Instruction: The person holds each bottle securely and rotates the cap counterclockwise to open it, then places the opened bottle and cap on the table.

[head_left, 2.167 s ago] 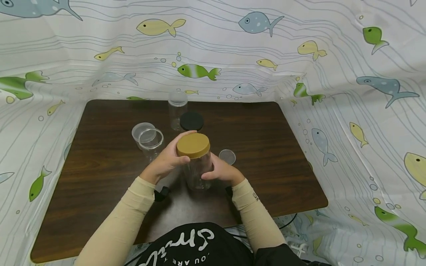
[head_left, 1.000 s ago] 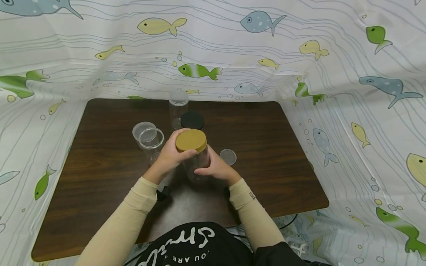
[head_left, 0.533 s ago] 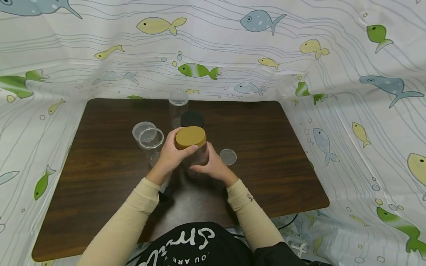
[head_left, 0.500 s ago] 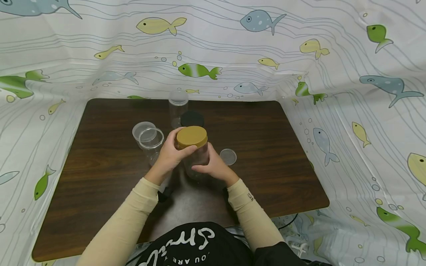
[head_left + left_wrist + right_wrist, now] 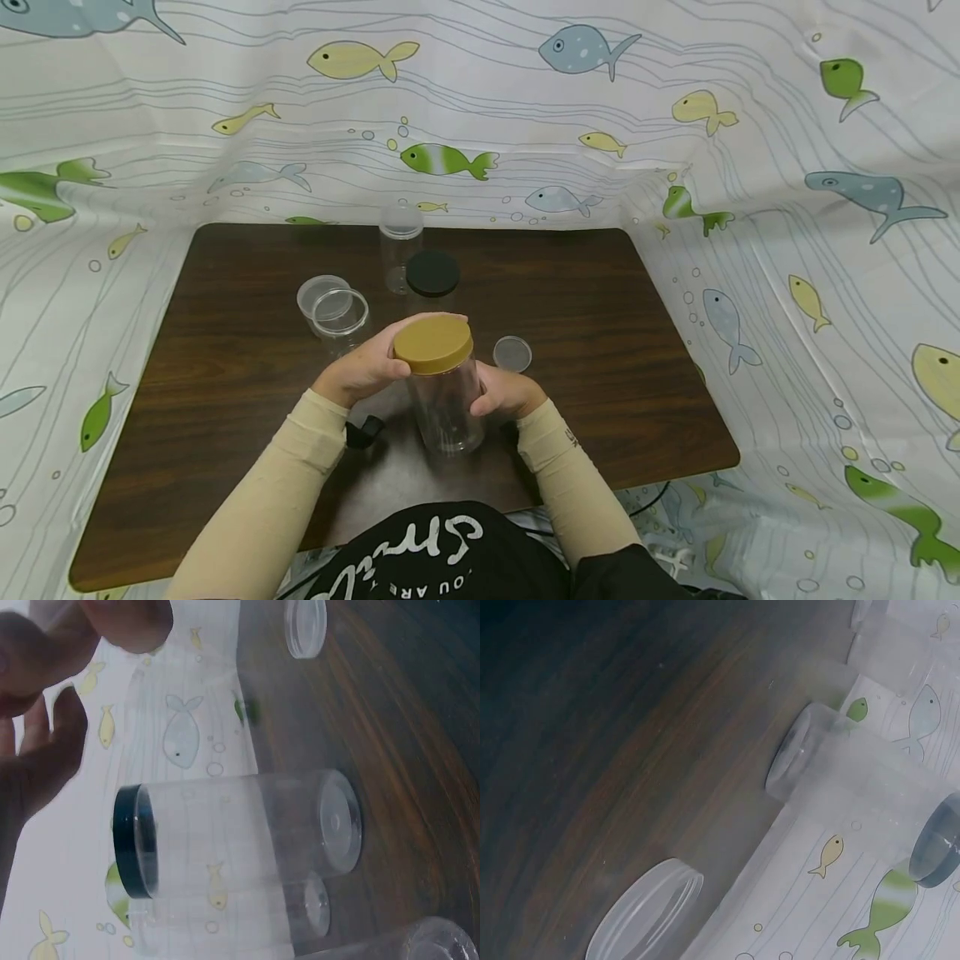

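A clear jar (image 5: 447,412) with a mustard-yellow screw lid (image 5: 433,343) stands nearly upright between my hands, close to my body. My left hand (image 5: 367,362) grips the lid, thumb at its near edge and fingers behind. On the other side, my right hand (image 5: 508,390) holds the jar's clear wall, its far fingers hidden. I cannot tell whether the jar's base touches the table. Behind it stands a clear jar with a black lid (image 5: 432,273). In the left wrist view, fingers (image 5: 56,735) show at the upper left; the right wrist view shows no hand.
An open clear jar (image 5: 341,312) and another clear container (image 5: 318,292) stand left of my left hand. A tall clear jar (image 5: 401,242) is at the back edge. A loose clear lid (image 5: 513,354) lies on the brown table (image 5: 600,375) beyond my right hand.
Both hands first carried the yellow-lidded jar slightly away from me, then brought it back nearer my body. More of its clear wall and of the black-lidded jar now shows.
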